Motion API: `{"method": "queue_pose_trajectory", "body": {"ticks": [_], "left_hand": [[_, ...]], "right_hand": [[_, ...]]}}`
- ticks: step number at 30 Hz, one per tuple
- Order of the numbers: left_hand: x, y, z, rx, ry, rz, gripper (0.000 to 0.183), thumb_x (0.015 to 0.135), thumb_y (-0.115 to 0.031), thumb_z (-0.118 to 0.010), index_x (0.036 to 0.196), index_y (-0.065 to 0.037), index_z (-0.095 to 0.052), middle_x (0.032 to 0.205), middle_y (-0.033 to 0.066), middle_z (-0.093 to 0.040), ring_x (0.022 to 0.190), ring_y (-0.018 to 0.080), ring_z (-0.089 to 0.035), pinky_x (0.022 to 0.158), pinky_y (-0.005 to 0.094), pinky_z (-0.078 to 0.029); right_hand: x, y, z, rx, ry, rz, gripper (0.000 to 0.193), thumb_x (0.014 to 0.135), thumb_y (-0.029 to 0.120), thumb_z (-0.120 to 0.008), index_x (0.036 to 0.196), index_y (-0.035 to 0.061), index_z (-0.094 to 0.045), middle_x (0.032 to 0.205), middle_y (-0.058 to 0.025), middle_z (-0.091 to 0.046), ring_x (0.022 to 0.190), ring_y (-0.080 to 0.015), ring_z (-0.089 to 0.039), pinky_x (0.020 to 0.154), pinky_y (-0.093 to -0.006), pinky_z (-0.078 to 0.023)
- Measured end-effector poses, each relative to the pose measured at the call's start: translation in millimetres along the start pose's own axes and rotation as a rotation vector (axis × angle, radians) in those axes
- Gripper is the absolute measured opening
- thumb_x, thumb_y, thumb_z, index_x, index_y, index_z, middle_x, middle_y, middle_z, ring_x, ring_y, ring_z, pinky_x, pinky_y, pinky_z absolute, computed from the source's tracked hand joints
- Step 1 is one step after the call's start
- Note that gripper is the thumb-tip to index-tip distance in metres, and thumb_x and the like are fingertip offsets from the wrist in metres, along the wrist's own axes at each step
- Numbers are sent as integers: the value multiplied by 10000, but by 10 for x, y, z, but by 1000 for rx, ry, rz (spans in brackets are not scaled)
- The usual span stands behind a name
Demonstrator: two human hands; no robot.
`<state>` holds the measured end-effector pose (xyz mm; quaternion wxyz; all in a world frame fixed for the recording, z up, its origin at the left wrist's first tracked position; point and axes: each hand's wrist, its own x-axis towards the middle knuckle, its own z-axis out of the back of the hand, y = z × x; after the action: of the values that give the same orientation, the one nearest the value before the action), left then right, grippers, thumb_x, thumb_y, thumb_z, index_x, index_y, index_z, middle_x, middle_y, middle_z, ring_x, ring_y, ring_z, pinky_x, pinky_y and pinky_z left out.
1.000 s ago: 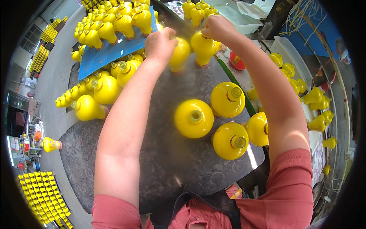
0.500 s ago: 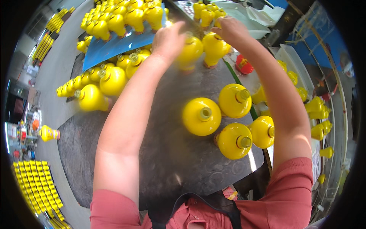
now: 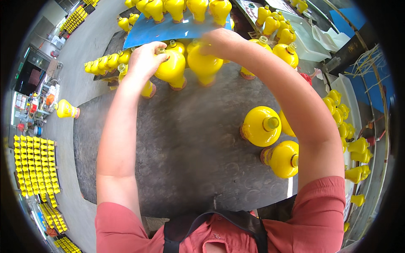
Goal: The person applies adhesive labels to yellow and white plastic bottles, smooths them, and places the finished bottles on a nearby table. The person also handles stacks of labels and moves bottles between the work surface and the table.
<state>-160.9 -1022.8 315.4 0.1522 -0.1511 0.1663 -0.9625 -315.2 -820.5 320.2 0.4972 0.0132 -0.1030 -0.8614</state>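
My left hand [image 3: 145, 59] grips the neck of a yellow round-bodied bottle [image 3: 171, 69] standing on the dark grey worktable [image 3: 177, 152]. My right hand [image 3: 217, 42] holds the neck of a second yellow bottle [image 3: 205, 65] right beside it. Both bottles are upright at the far middle of the table, just in front of a blue board [image 3: 168, 29] carrying more yellow bottles. Two further yellow bottles [image 3: 260, 125] [image 3: 283, 158] stand near my right forearm.
A row of yellow bottles [image 3: 105, 63] lines the table's far left. Others stand at the far right [image 3: 284, 52] by a white tray [image 3: 310, 40]. Several lie along the right rim [image 3: 356, 147]. Racks of small yellow bottles [image 3: 36, 162] stand on the floor at left.
Both hands have drawn their bottles nearer to me across the table, away from the blue board. The view has shifted, so the bottles by my right arm sit further right.
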Motion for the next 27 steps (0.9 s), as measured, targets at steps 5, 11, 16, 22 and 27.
{"method": "queue_pose_trajectory", "body": {"ticks": [5,11,16,22,27], "left_hand": [[87,5,-122,-68,-62,-1,366,780,-222,-802,1115,-82,-754,1063,115,-771,975,226,-737,892,347,-563],[182,-199,-171,-93,-157,-50,290,788,-222,-796,1057,-116,-772,1004,111,-763,957,289,-724,865,394,-564],[205,-310,-268,-51,-117,-65,296,791,-228,-795,1063,-112,-773,1013,120,-763,976,287,-727,876,395,-564],[231,-353,-327,-37,-90,-134,302,796,-222,-789,1066,-88,-766,1036,137,-758,990,302,-722,891,398,-558],[242,-296,-351,-76,-71,-156,317,803,-196,-780,1094,-75,-748,1069,147,-755,1004,297,-722,904,385,-554]], "right_hand": [[62,-40,-13,-31,-80,-44,329,748,344,-790,853,37,-736,792,-123,-722,763,-297,-714,714,-382,-584],[-30,-164,213,107,-29,-226,258,773,252,-773,804,3,-710,660,-84,-685,555,-174,-683,555,-308,-574],[-128,-286,234,104,-28,-290,234,797,216,-752,780,-10,-691,667,-93,-693,562,-172,-690,567,-304,-582],[-149,-312,196,89,-47,-288,238,798,212,-748,758,-9,-667,675,-97,-700,561,-178,-697,572,-306,-585],[-136,-285,227,133,10,-328,251,802,222,-742,738,-8,-664,673,-100,-703,554,-184,-699,568,-302,-588]]}}
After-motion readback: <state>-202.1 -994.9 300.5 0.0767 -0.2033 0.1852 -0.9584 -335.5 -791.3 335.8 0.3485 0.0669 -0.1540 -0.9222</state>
